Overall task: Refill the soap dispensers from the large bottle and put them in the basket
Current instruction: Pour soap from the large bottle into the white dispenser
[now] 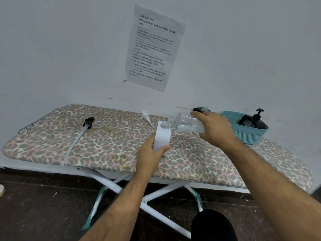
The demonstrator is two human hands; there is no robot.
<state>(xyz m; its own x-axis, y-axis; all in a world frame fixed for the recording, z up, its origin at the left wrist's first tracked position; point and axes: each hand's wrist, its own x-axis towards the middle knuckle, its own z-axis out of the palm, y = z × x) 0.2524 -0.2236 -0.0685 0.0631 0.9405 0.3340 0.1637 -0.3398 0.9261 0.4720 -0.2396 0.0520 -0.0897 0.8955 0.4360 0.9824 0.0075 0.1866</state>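
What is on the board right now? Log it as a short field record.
surface: ironing board, leopard-print cover
left hand: holds white dispenser upright, pump off
right hand: holds clear bottle tipped, neck at the dispenser's opening
basket: blue, far right, holds black pump dispenser
loose pumps: black pump left, white pump behind dispenser
wall: printed sheet

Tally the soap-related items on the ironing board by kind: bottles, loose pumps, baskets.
Bottles: 3 (white dispenser, clear bottle, black dispenser in the basket)
Loose pumps: 2 (black pump, white pump)
Baskets: 1 (blue basket)
Total: 6
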